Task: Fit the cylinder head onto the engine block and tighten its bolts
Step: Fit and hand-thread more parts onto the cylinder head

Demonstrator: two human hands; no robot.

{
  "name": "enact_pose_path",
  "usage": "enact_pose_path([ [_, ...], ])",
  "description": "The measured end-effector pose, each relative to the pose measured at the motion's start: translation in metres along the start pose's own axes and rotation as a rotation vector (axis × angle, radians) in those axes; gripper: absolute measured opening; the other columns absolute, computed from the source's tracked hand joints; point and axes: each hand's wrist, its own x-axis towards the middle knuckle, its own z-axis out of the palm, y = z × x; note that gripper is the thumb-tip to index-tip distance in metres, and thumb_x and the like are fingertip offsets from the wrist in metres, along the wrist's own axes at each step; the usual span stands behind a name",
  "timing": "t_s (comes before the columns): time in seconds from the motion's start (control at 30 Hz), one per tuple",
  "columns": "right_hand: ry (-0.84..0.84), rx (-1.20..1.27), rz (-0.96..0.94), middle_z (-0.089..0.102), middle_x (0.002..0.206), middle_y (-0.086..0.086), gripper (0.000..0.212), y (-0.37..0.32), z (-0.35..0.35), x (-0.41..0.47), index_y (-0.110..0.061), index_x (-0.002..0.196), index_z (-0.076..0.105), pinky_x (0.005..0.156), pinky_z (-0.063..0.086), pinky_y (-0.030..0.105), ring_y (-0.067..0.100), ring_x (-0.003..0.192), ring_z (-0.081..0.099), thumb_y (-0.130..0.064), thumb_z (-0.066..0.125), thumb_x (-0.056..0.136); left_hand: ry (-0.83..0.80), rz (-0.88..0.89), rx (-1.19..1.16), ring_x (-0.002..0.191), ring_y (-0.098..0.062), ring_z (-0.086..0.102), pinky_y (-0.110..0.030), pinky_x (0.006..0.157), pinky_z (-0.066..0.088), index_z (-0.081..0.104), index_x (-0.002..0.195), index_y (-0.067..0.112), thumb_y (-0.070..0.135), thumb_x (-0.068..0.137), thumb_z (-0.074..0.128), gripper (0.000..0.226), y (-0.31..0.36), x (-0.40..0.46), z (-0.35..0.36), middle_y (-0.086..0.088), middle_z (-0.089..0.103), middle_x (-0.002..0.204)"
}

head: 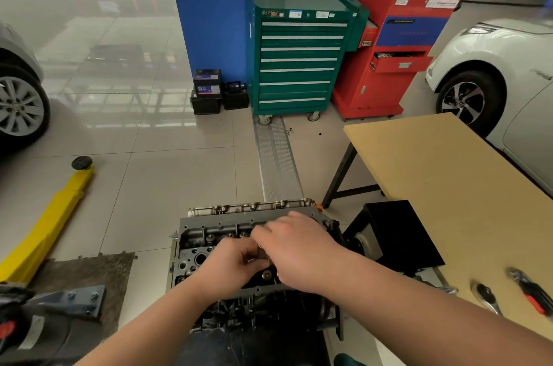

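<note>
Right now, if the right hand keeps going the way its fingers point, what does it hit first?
The right hand points left across the cylinder head. It would probably meet the left hand first; they look nearly touching, though depth is unclear.

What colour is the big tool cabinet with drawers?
Green tool cabinet, seen in the head view.

Plenty of bare tiled floor left of the grey metal cylinder head. Right side's tight: tan wooden desk and a black box sit just beside it.
</note>
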Motion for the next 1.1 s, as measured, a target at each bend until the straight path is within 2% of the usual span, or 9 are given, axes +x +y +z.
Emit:
enact_pose_path([
  [0.03, 0.030, -0.035, 0.037, 0.065, 0.094, 0.003, 0.022, 0.000, -0.001, 0.002, -0.016, 0.114, 0.054, 0.074, 0.039, 0.040, 0.025, 0.086, 0.061, -0.030, 0.062, 0.098, -0.029, 0.025, -0.005, 0.078, -0.010, 0.069, -0.033, 0.073, 0.056, 0.072, 0.089, 0.028, 0.013, 0.094, 0.073, 0.016, 0.001, -0.001, 0.000, 0.011, 0.073, 0.084],
  [0.13, 0.061, -0.159, 0.167, 0.054, 0.068, 0.000, 0.054, -0.005, 0.006, 0.006, -0.019, 0.096, 0.060, 0.059, 0.029, 0.037, 0.025, 0.064, 0.054, -0.070, 0.040, 0.098, 0.017, 0.065, -0.017, 0.076, -0.015, 0.064, -0.040, 0.071, 0.055, 0.067, 0.086, 0.024, 0.006, 0.085, 0.071, 0.018, 0.005, -0.002, 0.002, 0.006, 0.067, 0.082],
  [0.2, 0.092, -0.152, 0.163, 0.060, 0.077, 0.001, 0.058, -0.008, 0.009, 0.006, -0.020, 0.102, 0.058, 0.061, 0.036, 0.038, 0.026, 0.072, 0.058, -0.075, 0.041, 0.094, 0.079, 0.064, -0.005, 0.079, -0.020, 0.065, -0.046, 0.072, 0.056, 0.071, 0.085, 0.013, -0.003, 0.079, 0.069, 0.017, 0.004, -0.002, 0.005, -0.001, 0.067, 0.083],
  [0.3, 0.064, 0.048, 0.039, 0.059, 0.108, 0.000, 0.039, -0.003, 0.005, 0.002, -0.023, 0.123, 0.052, 0.072, 0.048, 0.042, 0.024, 0.095, 0.059, -0.049, 0.062, 0.095, 0.122, 0.007, -0.069, 0.084, -0.007, 0.073, -0.023, 0.073, 0.056, 0.075, 0.086, 0.027, -0.005, 0.081, 0.074, 0.032, 0.001, -0.002, 0.004, 0.013, 0.076, 0.086],
  [0.4, -0.016, 0.132, -0.022, 0.050, 0.108, 0.000, 0.026, 0.003, 0.004, -0.001, -0.018, 0.119, 0.055, 0.068, 0.043, 0.036, 0.023, 0.094, 0.056, -0.017, 0.065, 0.096, 0.071, 0.043, -0.113, 0.097, 0.002, 0.073, -0.009, 0.084, 0.052, 0.073, 0.099, 0.033, 0.008, 0.088, 0.081, 0.029, -0.001, -0.005, 0.002, 0.023, 0.077, 0.098],
  [0.6, 0.042, 0.082, 0.151, 0.059, 0.102, 0.002, 0.044, -0.006, 0.009, 0.008, -0.016, 0.112, 0.062, 0.068, 0.038, 0.038, 0.027, 0.094, 0.061, -0.057, 0.051, 0.100, 0.146, 0.095, -0.004, 0.076, -0.005, 0.065, -0.030, 0.064, 0.053, 0.068, 0.081, 0.031, 0.020, 0.077, 0.071, 0.012, -0.001, -0.002, 0.006, 0.015, 0.067, 0.082],
  [0.77, -0.035, 0.167, -0.009, 0.051, 0.112, 0.001, 0.025, 0.004, 0.006, 0.000, -0.016, 0.122, 0.058, 0.070, 0.043, 0.035, 0.025, 0.096, 0.057, -0.013, 0.062, 0.097, 0.035, 0.057, -0.084, 0.100, 0.000, 0.073, -0.017, 0.086, 0.056, 0.071, 0.098, 0.043, 0.013, 0.091, 0.077, 0.031, -0.005, -0.003, -0.005, 0.023, 0.076, 0.101],
  [0.97, 0.066, 0.006, 0.156, 0.066, 0.104, 0.003, 0.045, -0.005, 0.009, 0.008, -0.020, 0.115, 0.058, 0.065, 0.040, 0.038, 0.029, 0.092, 0.065, -0.060, 0.045, 0.101, 0.113, 0.081, -0.008, 0.077, -0.019, 0.066, -0.044, 0.071, 0.056, 0.070, 0.086, 0.017, 0.023, 0.082, 0.076, 0.010, -0.006, 0.001, -0.002, 0.004, 0.069, 0.081],
  [1.1, -0.007, 0.165, 0.006, 0.055, 0.114, -0.001, 0.025, 0.003, 0.007, 0.004, -0.020, 0.124, 0.056, 0.076, 0.051, 0.041, 0.024, 0.099, 0.059, -0.026, 0.061, 0.100, 0.022, 0.082, 0.012, 0.084, -0.011, 0.073, -0.035, 0.079, 0.060, 0.074, 0.088, 0.031, 0.008, 0.090, 0.078, 0.023, -0.008, 0.003, -0.009, 0.011, 0.077, 0.088],
])
